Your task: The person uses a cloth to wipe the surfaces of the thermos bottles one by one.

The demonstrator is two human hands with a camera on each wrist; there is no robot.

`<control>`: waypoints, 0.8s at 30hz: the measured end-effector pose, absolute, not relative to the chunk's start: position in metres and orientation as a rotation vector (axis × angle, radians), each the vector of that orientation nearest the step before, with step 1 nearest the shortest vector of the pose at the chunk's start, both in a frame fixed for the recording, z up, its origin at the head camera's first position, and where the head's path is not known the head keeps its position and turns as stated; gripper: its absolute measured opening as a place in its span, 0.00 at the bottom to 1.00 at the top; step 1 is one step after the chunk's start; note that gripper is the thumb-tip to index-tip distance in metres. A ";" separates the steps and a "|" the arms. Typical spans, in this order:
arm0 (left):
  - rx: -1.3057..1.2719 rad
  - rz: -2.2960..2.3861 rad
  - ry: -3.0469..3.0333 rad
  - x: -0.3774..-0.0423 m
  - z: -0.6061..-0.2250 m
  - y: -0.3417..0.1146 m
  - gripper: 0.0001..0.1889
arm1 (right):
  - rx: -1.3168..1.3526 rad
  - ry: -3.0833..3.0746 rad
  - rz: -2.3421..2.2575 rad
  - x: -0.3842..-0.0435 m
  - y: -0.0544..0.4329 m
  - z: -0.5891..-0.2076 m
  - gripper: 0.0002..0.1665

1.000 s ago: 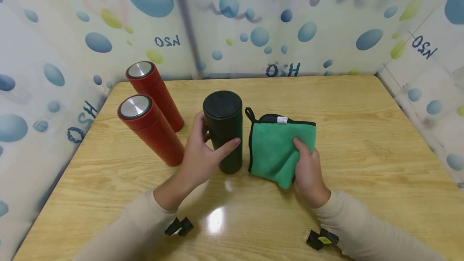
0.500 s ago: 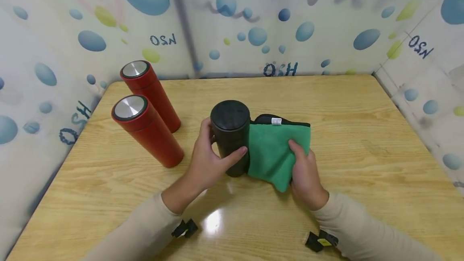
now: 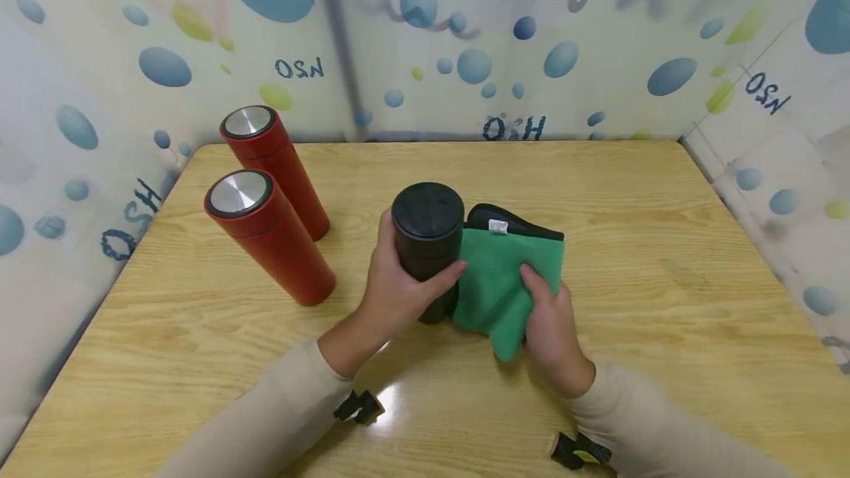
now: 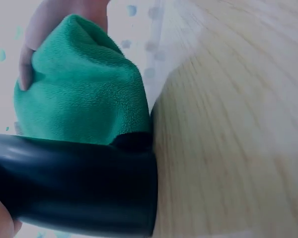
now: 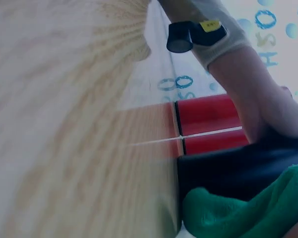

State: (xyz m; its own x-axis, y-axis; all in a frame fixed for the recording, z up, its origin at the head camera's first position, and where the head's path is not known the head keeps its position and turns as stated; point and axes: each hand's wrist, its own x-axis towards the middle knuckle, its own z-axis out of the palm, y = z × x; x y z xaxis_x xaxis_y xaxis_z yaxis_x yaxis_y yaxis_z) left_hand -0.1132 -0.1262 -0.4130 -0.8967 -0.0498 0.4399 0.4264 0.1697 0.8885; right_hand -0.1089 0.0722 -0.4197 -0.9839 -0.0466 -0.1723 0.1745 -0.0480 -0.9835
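Note:
A black flask (image 3: 428, 216) stands upright near the middle of the wooden table. My left hand (image 3: 405, 286) grips it from the left, thumb across its front. In my right hand (image 3: 551, 327) is a green cloth (image 3: 494, 279) with black edging and a small white label, pinched between thumb and fingers. The cloth's left edge lies right at the flask's right side. In the left wrist view the cloth (image 4: 84, 94) bunches along the flask (image 4: 74, 183) close to its base. Most of the left fingers are hidden behind the flask.
Two red flasks with silver lids stand to the left, the nearer one (image 3: 272, 242) in front of the farther one (image 3: 275, 168). The wooden table (image 3: 651, 264) ends at a wall (image 3: 372, 43) printed with blue drops. Each wrist wears a small black camera mount (image 3: 358, 408).
My left hand and the black flask have moved right toward the cloth, closing the gap between them. My right hand has shifted slightly left and nearer, still holding the cloth.

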 end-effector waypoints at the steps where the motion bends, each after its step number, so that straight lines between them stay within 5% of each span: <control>1: -0.358 -1.776 -2.080 -0.113 -0.415 -0.126 0.42 | 0.121 2.085 -2.152 -0.107 0.070 -0.419 0.19; 14: -0.450 -1.775 -1.990 -0.121 -0.428 -0.126 0.44 | -0.046 2.163 -2.149 -0.102 0.048 -0.419 0.24; 24: -0.433 -1.824 -1.932 -0.121 -0.427 -0.126 0.50 | -0.478 2.056 -1.941 -0.098 0.047 -0.431 0.25</control>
